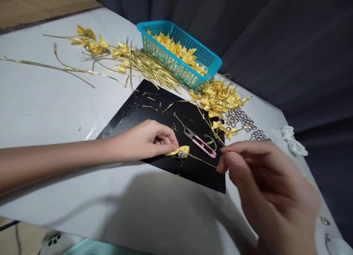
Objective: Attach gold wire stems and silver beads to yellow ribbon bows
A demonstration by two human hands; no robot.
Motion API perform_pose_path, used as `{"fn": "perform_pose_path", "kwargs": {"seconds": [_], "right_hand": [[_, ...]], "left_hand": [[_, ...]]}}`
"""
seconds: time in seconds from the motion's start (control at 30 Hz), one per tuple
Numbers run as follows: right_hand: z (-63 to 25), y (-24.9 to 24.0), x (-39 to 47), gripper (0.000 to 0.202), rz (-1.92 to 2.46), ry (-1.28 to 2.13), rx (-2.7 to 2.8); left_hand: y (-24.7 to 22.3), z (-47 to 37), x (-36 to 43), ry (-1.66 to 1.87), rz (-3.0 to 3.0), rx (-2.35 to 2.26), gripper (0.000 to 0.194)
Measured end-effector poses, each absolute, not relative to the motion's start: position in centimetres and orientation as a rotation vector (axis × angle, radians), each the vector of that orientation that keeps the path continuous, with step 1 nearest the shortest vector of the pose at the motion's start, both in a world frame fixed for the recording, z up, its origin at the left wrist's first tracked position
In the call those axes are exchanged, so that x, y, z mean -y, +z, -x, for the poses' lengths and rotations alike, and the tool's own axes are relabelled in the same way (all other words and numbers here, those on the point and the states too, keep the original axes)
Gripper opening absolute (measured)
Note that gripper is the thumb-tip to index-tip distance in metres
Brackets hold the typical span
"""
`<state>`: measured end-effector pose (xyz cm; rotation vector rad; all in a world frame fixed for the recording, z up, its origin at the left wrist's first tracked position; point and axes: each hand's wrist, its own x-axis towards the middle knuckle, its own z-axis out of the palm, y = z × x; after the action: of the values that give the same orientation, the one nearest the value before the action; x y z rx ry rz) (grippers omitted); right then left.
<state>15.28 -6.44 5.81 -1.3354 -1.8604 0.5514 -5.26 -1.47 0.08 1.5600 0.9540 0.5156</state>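
Note:
My left hand [157, 139] pinches one end of a small yellow bow [184, 150] with a silvery bead at its middle, low over the black mat [129, 119]. A thin gold cord [202, 160] runs from the bow to my right hand [264, 189], whose thumb and forefinger are pressed together on its far end. Between the hands, just beyond the cord, pink-handled thread snips [201, 143] lie on the mat with their blades pointing away to the left. Short cord scraps [151, 98] are scattered on the mat.
A blue basket [211, 65] of yellow bows stands at the back. Beside it lie a bundle of gold cords [154, 69] and a heap of corded bows [217, 95]. Silvery beads [238, 117] sit at the right, near a crumpled white piece [292, 140]. More bows [95, 47] lie back left.

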Motion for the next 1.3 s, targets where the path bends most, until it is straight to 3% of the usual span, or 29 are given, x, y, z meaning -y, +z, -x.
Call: {"fn": "perform_pose_path", "kwargs": {"seconds": [0.13,0.3,0.57,1.3], "right_hand": [[-15.2,5.2,6.1,0.010,1.373,0.522,2.122],[-14.6,4.8,6.2,0.016,1.460,0.902,2.075],[-13.9,3.6,6.0,0.016,1.446,0.607,2.204],[-13.6,3.2,6.1,0.018,1.525,0.552,2.334]], "left_hand": [[0.4,5.1,1.5,0.489,-1.539,-0.999,0.014],[0.3,5.1,1.4,0.480,-1.547,-1.000,0.018],[0.4,5.1,1.5,0.477,-1.551,-0.976,0.013],[0.6,5.1,1.6,0.458,-1.706,-1.005,0.017]]}}
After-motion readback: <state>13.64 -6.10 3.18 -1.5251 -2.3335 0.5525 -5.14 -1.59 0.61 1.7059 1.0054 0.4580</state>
